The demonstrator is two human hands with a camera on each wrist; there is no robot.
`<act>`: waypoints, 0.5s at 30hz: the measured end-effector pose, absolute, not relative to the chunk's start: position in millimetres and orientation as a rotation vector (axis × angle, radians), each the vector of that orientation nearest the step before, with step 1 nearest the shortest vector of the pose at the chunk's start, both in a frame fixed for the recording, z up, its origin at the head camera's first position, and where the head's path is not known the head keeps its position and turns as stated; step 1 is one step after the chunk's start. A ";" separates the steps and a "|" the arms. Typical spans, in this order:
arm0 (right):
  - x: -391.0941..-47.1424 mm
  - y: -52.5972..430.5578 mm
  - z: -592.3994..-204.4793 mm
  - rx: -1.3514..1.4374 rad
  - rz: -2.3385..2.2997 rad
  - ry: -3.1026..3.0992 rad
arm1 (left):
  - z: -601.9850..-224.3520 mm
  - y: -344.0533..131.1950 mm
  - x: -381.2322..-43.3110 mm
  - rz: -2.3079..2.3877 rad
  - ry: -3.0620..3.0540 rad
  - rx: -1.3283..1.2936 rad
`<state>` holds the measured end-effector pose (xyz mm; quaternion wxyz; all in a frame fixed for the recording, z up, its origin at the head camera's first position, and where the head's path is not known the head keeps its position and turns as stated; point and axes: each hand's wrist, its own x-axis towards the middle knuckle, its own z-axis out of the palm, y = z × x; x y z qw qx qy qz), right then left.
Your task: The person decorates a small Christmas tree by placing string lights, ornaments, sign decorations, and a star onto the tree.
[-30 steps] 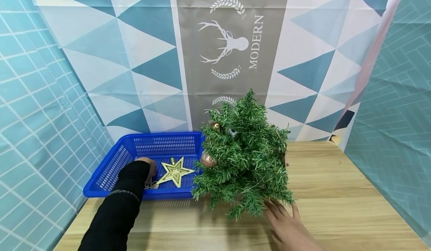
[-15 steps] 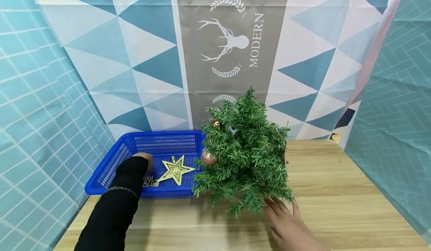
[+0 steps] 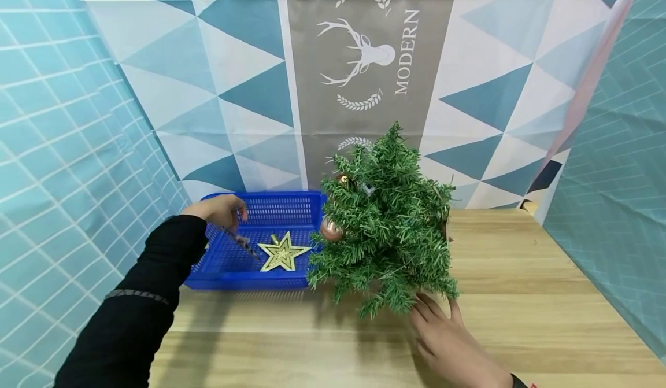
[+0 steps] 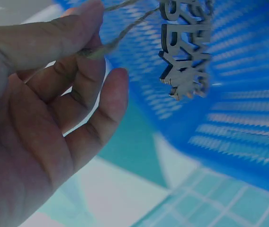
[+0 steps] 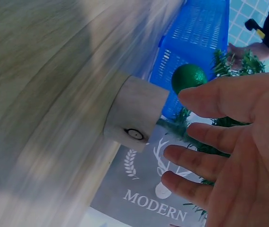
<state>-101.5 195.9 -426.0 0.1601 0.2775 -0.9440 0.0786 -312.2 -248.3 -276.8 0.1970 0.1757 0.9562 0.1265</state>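
Observation:
My left hand (image 3: 221, 207) is over the blue basket (image 3: 250, 282), thumb and fingers pinching a twine loop (image 4: 137, 21). From that twine hangs a wooden cut-out letter ornament (image 4: 186, 52), tilted in the head view. A gold star (image 3: 282, 253) lies in the basket, to the right of the ornament. My right hand (image 3: 442, 336) has its fingers extended beneath the lower front branches of a small green Christmas tree (image 3: 390, 226). In the right wrist view those fingers spread near a green glitter ball (image 5: 189, 79) and the tree's pale round base (image 5: 137, 111).
The tree stands just right of the basket on a wooden table (image 3: 525, 295). A copper-coloured ball (image 3: 331, 230) and a small gold bell-like ornament (image 3: 344, 180) hang on its left side. A patterned curtain (image 3: 359, 99) closes off the back.
My left hand has risen from inside the basket, lifting the wooden letter ornament by its twine. The right hand keeps its place by the tree; the head view has shifted slightly.

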 end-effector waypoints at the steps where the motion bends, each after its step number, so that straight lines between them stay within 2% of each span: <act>1: -101.0 195.2 -425.0 0.790 0.232 -2.703 | -269.0 -246.4 -308.4 0.369 2.691 0.538; 8: -98.0 192.7 -416.9 0.875 0.201 -2.728 | -222.6 -228.6 -271.8 0.608 2.719 0.859; 15: -92.5 189.4 -396.3 1.180 0.476 -2.766 | -187.9 -191.7 -214.5 0.673 2.653 1.218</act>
